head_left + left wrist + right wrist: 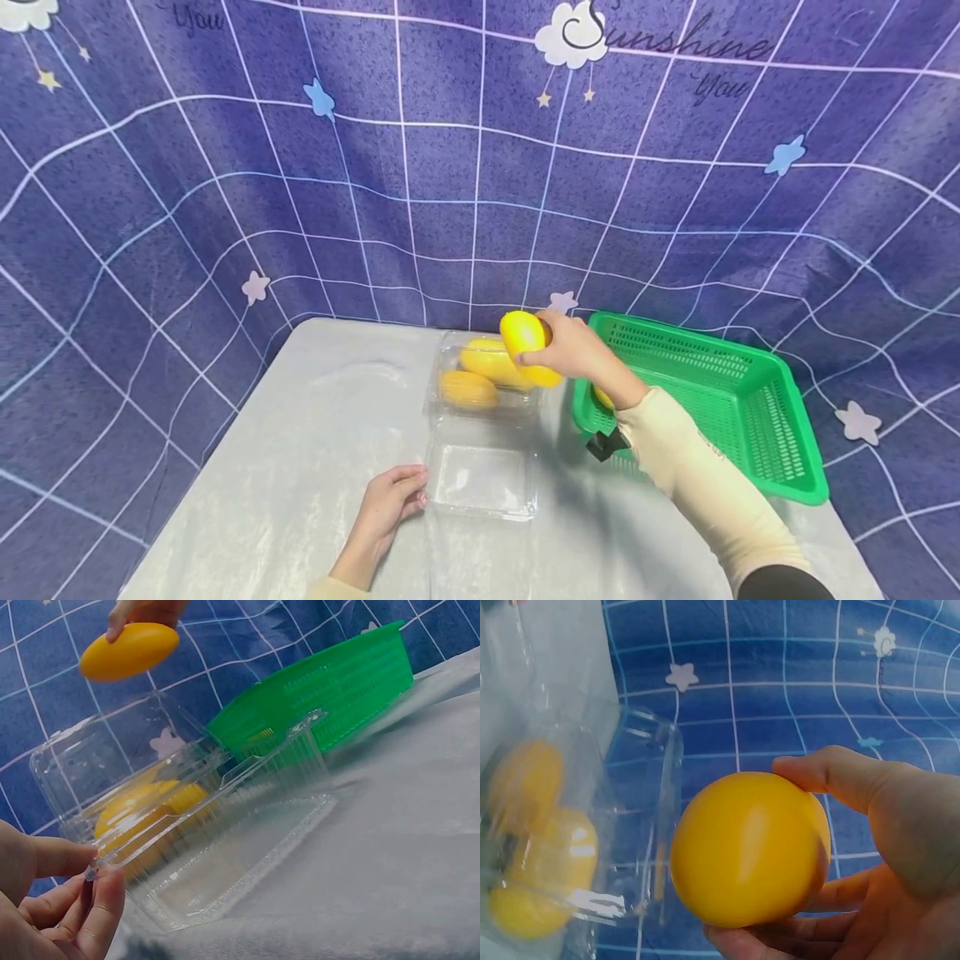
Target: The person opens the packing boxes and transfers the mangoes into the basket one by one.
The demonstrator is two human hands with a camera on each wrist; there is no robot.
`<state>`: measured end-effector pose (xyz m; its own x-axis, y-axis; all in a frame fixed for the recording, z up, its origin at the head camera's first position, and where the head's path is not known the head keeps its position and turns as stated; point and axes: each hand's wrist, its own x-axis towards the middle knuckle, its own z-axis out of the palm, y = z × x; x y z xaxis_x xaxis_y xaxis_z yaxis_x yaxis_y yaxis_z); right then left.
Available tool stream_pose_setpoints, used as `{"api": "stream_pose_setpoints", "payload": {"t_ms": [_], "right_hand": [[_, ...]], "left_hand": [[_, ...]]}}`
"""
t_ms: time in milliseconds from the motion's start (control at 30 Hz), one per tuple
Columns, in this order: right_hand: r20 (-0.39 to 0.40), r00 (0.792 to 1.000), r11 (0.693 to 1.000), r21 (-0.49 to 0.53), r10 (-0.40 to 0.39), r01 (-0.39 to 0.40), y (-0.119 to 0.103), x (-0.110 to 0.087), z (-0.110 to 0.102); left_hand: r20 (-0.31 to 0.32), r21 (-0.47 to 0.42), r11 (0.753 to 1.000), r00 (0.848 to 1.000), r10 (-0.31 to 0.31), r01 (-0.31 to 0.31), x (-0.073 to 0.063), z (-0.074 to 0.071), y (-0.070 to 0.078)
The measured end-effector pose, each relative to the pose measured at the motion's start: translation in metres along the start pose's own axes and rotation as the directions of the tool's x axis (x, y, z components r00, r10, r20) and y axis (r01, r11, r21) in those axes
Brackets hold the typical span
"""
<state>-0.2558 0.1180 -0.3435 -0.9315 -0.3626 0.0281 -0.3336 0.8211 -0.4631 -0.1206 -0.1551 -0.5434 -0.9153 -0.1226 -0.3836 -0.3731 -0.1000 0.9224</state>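
A glossy yellow oval fruit (522, 332) is gripped by the right hand (567, 346); a clear plastic box (480, 483) containing yellow fruits (468, 389) is pinched by the left hand (390, 502).

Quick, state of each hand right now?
Left hand: pinching the clear box by its edge.
Right hand: holding a yellow fruit.

Facing me, purple-blue grid-printed fabric backdrop (450, 162): dark script "Sunshine" and "You", upper right; "You", upper left. My cream fabric right sleeve (693, 479): small lettering, too faint to read.
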Motion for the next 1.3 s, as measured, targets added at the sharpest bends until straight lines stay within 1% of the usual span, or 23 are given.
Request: {"api": "stream_pose_setpoints", "payload": {"t_ms": [100, 233, 333, 500, 600, 733, 900, 1133, 1300], "right_hand": [[-0.002, 1.000, 1.000, 0.004, 0.007, -0.007, 0.006, 0.003, -0.006], [-0.001, 0.999, 0.999, 0.023, 0.044, -0.044, 0.017, 0.005, -0.015], [-0.006, 0.996, 0.996, 0.031, 0.084, -0.084, 0.028, 0.006, -0.026], [-0.019, 0.989, 0.989, 0.009, 0.146, -0.146, 0.046, 0.009, -0.045], [-0.010, 0.984, 0.984, 0.004, 0.178, -0.178, 0.055, 0.011, -0.050], [0.011, 0.976, 0.976, 0.006, 0.219, -0.219, 0.066, 0.012, -0.052], [0.014, 0.966, 0.966, -0.002, 0.260, -0.260, 0.079, 0.012, -0.051], [-0.025, 0.955, 0.955, -0.028, 0.295, -0.296, 0.101, 0.011, -0.042], [-0.039, 0.950, 0.950, -0.034, 0.308, -0.310, 0.116, 0.009, -0.036]], "left_hand": [[-0.002, -0.006, 1.000, 1.000, 0.006, -0.006, 0.001, 0.000, 0.000], [-0.003, -0.011, 1.000, 1.000, 0.006, -0.006, 0.002, 0.001, -0.001], [-0.004, -0.012, 1.000, 1.000, 0.007, -0.007, 0.003, 0.001, -0.001], [-0.002, -0.005, 1.000, 1.000, 0.017, -0.017, 0.003, 0.002, 0.001], [0.003, 0.002, 1.000, 1.000, 0.016, -0.016, 0.003, 0.002, 0.002], [0.001, 0.002, 1.000, 1.000, 0.016, -0.016, 0.004, 0.001, 0.001], [-0.003, 0.004, 1.000, 1.000, 0.018, -0.018, 0.003, 0.000, 0.001], [-0.004, 0.016, 1.000, 1.000, 0.021, -0.021, 0.003, -0.003, 0.000], [0.002, 0.001, 1.000, 1.000, 0.018, -0.018, 0.002, -0.002, -0.001]]}}
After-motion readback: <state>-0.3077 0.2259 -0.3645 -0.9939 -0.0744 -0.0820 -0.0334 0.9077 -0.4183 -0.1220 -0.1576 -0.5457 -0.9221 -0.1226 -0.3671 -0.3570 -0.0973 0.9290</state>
